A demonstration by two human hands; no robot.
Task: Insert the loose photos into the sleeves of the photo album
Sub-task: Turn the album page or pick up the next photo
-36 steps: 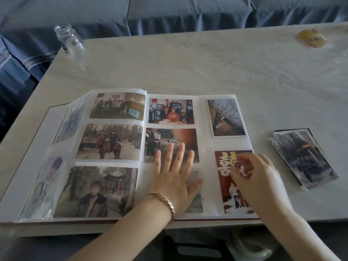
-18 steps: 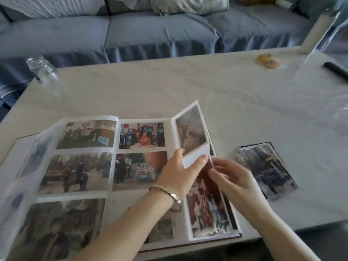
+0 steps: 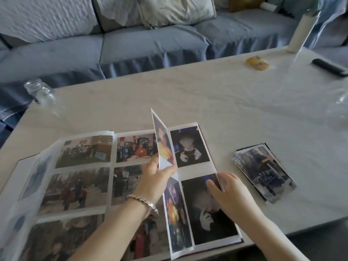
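– Now at which step?
– Page turn. Left hand (image 3: 156,178) pinches leaf (image 3: 163,146) upright, right hand (image 3: 231,194) pinches album's (image 3: 195,171) right edge. Next: empty sleeve, then loose photos (image 3: 263,172), surface (image 3: 207,95) right of right hand.

pale table and what it bears

a pale, marbled table (image 3: 207,102) carries an open photo album (image 3: 84,185) at its near edge. to the album's right, apart from it, lies a stack of loose photos (image 3: 263,172). a glass jar (image 3: 40,93) sits at the far left corner. toward the far right are a yellow object (image 3: 257,63), an upright white cylinder (image 3: 301,32), a black object (image 3: 328,67) and clear plastic (image 3: 337,102).
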